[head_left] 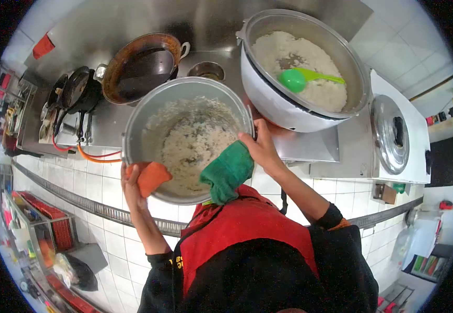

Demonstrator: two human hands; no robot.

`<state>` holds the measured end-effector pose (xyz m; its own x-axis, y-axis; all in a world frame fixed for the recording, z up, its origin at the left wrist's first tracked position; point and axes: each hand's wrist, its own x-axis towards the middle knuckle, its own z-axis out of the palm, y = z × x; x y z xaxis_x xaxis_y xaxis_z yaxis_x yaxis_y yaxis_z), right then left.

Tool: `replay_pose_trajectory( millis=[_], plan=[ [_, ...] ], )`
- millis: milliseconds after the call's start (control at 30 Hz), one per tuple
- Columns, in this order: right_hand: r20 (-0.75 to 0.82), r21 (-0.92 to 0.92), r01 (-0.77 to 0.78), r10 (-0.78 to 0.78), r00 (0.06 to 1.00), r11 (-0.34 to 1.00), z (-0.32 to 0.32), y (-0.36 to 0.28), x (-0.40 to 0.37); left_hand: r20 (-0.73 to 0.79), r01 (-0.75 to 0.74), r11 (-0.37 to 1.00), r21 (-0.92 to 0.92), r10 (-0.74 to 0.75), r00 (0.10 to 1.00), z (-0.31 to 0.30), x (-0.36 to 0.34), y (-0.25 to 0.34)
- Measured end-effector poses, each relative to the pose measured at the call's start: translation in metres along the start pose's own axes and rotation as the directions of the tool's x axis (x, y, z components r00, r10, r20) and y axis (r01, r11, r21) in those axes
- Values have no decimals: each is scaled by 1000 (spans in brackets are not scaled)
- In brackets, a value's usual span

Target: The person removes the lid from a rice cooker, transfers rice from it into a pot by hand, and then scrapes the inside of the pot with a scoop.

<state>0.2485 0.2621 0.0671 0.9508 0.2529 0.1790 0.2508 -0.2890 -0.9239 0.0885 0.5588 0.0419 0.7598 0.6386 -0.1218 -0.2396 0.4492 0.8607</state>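
Between my hands is a large metal pot point(137, 112), tilted toward me, with rice remnants point(195, 141) stuck over its bottom and wall. My left hand point(134, 185) is closed on the pot's left rim through an orange cloth point(152, 179). On the opposite side, my right hand point(260, 143) grips the rim with a green cloth point(230, 169) hanging into the pot. Just beyond my right hand stands a white rice cooker point(268, 94) filled with cooked rice point(315, 52). A green ladle point(294, 80) lies on top of that rice.
A wok point(114, 68) with dark contents sits behind the pot, near a small metal bowl point(206, 71). Several black pans point(80, 91) stand at the left, above an orange hose point(93, 158). A metal lid point(391, 134) rests at the right. A floor drain point(106, 208) crosses the tiles.
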Motion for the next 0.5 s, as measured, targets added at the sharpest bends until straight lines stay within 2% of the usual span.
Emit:
replay_pose_trajectory(
  millis=[67, 167, 200, 233, 333, 400, 467, 500],
  plan=[
    [-48, -21, 50, -51, 998, 999, 7, 7, 3, -2, 28, 1000, 11, -28, 1000, -7, 14, 1],
    [-64, -52, -31, 27, 998, 998, -11, 10, 21, 22, -10, 1000, 7, 10, 1000, 1, 50, -21],
    [-76, -58, -64, 59, 995, 996, -15, 11, 25, -44, -56, 994, 98, 61, 997, -7, 66, -35],
    [-75, -14, -77, 76, 994, 997, -19, 21, 31, -60, -29, 997, 79, 33, 998, 8, 66, -30],
    [-56, -23, -56, 55, 997, 998, -22, 31, 45, -71, -4, 998, 59, 8, 997, 31, 71, -32],
    [15, -40, -51, 52, 999, 998, -35, 21, 58, -68, -7, 998, 57, 11, 998, 43, 76, -32],
    [150, -271, -48, 92, 984, 961, -51, 16, 75, -80, -27, 999, 47, 31, 996, 56, 76, -31],
    [192, -437, -2, 96, 977, 899, -59, -2, 76, -98, -31, 995, 98, 41, 994, 58, 75, -31]
  ],
)
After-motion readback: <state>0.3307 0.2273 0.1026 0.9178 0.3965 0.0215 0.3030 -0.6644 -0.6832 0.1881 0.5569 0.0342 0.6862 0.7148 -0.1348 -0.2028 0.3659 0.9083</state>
